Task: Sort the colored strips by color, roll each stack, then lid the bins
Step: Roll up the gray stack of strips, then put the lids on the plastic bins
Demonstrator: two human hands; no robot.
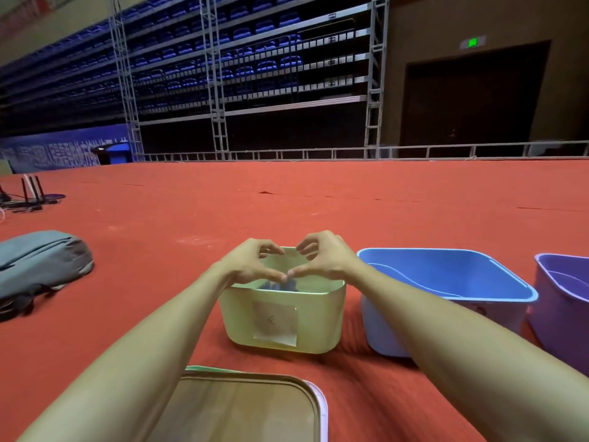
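My left hand [251,263] and my right hand [325,256] hover over the pale yellow-green bin [318,317], thumb tips touching each other. The fingers of both hands are bent in a curve, well apart from the thumbs, and nothing shows between them. Dark blue strips [280,284] lie inside this bin just under my thumbs; most of them are hidden by the near wall. A paper label is stuck on the bin's front. A blue bin [446,301] stands to its right, and a purple bin [561,301] is at the right edge. Stacked lids [255,406] lie near me.
Everything sits on a wide red carpet [318,202]. A grey bag [38,263] lies at the left. Black stands and cables [28,196] are at the far left. Metal scaffolding and blue seating rise beyond the carpet.
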